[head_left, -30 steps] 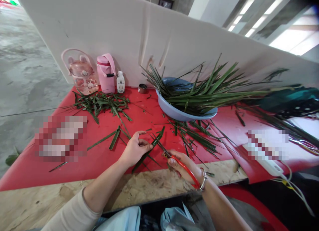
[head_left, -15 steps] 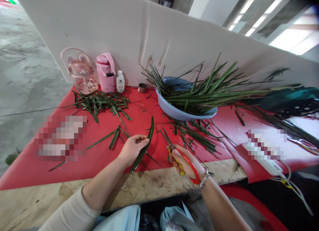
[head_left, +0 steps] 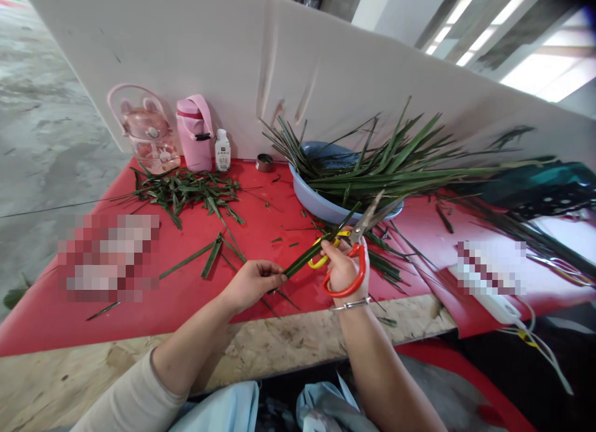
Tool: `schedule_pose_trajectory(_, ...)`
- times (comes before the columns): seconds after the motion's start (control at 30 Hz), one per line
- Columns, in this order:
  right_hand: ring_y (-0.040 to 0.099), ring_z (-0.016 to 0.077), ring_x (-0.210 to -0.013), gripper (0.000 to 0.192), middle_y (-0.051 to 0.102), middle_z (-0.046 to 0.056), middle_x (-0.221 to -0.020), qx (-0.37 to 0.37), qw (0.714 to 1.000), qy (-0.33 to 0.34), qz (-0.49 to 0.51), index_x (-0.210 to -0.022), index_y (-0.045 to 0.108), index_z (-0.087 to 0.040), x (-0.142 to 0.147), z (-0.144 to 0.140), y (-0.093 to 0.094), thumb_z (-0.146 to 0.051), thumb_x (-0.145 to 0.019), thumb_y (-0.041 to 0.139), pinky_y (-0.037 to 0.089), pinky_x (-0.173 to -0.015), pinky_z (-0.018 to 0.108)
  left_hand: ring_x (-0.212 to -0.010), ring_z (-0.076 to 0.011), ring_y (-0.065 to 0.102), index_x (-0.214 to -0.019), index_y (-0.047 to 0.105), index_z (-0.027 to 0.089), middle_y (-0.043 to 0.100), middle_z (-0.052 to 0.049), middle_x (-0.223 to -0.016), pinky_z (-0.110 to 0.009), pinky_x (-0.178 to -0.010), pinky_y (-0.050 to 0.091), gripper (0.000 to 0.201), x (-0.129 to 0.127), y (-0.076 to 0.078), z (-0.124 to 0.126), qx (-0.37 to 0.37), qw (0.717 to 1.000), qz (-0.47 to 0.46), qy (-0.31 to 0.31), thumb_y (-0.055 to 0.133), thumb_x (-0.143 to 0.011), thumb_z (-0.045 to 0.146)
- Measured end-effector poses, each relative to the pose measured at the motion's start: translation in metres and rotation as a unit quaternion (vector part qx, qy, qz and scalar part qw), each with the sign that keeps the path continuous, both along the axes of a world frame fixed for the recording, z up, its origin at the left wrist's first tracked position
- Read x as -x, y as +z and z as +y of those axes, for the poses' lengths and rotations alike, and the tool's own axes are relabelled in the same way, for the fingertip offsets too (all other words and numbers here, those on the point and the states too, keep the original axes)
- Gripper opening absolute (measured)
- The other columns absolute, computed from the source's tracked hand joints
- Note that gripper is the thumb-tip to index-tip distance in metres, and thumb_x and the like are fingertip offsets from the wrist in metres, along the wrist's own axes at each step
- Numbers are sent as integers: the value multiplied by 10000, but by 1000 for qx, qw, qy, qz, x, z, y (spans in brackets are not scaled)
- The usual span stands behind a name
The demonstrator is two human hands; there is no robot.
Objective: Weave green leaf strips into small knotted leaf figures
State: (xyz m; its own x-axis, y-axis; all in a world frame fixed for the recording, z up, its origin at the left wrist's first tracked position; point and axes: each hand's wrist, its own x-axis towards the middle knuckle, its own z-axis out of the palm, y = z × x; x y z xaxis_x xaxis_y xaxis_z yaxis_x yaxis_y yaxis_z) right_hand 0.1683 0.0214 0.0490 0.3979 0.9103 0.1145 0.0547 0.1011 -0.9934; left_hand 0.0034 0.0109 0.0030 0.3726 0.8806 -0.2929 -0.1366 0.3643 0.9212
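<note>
- Fingers of the left hand (head_left: 251, 284) pinch shut on the lower end of a long green leaf (head_left: 313, 249), just above the red counter (head_left: 195, 295).
- Leaf slants up and right, across to the right hand (head_left: 343, 267).
- Right hand's fingers curl closed through the red and yellow handles of the scissors (head_left: 352, 246), gripping them; the blades stand parted, pointing up and right toward the blue basin (head_left: 316, 202).
- Basin holds a sheaf of long leaves.
- Leaf scraps (head_left: 186, 193) lie heaped near the pink bottle (head_left: 194, 134).
</note>
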Motion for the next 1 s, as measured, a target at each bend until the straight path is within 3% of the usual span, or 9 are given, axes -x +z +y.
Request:
schedule_pose_trajectory(0.17,455,82,-449,301,513,-46,-643,85,986,131,-51,-1004,490,-213,-23,-6,6,-416,-790,545,382,-392,201,-447,-55,418,-623,592,131,518,36,-510,-191,-457,331,291,5,2,8,74,986,-70,135,755,-534,354)
schedule_pose_trajectory(0.23,426,73,-434,327,515,-37,-650,138,963,193,-128,-991,509,-205,-35,-15,8,-470,-799,520,342,-375,191,-439,-52,426,-619,587,131,526,36,-509,-186,-452,350,293,7,3,11,104,975,-95,170,768,-513,335)
schedule_pose_trajectory(0.33,530,122,-563,363,579,13,-722,177,912,280,-243,-978,535,-185,-56,-24,2,-494,-786,529,424,-487,228,-452,-51,460,-654,593,137,565,28,-545,-176,-449,370,289,8,3,12,147,962,-128,191,776,-514,311)
schedule_pose_trajectory(0.43,598,187,-713,398,623,46,-814,178,869,262,-380,-1042,536,-188,-76,-22,-15,-467,-761,571,468,-639,293,-474,-42,487,-684,595,147,580,37,-571,-158,-463,387,272,7,2,12,174,951,-169,194,780,-521,261)
schedule_pose_trajectory(0.53,607,227,-805,434,635,89,-909,191,788,207,-547,-1142,530,-173,-88,-16,-26,-363,-755,583,459,-722,341,-458,-30,483,-670,580,155,544,60,-530,-140,-457,383,253,6,0,10,170,950,-184,189,780,-531,224)
schedule_pose_trajectory(0.6,600,251,-867,490,619,135,-1009,197,731,198,-623,-1205,516,-157,-87,-14,-24,-273,-735,591,448,-758,361,-441,-30,476,-674,577,156,534,61,-519,-138,-440,378,246,6,0,9,163,957,-174,166,775,-545,223)
schedule_pose_trajectory(0.67,588,268,-914,525,598,150,-1071,181,705,195,-657,-1235,510,-172,-77,-15,-16,-222,-721,601,442,-783,377,-425,-34,466,-673,571,152,524,57,-510,-147,-440,393,243,5,1,8,159,964,-165,138,771,-555,224)
schedule_pose_trajectory(0.83,560,202,-960,406,599,80,-1046,-49,792,223,-566,-1243,512,-248,-28,-19,-5,-165,-849,458,448,-844,343,-408,-37,459,-642,543,143,523,42,-492,-137,-404,351,251,3,5,5,163,970,-156,90,763,-562,233)
schedule_pose_trajectory(1.0,573,186,-861,293,637,59,-905,-173,821,239,-489,-1059,652,-258,1,-14,-23,-141,-847,488,476,-784,344,-430,-30,447,-648,538,136,521,39,-512,-128,-388,282,277,3,6,1,158,972,-166,53,774,-555,247)
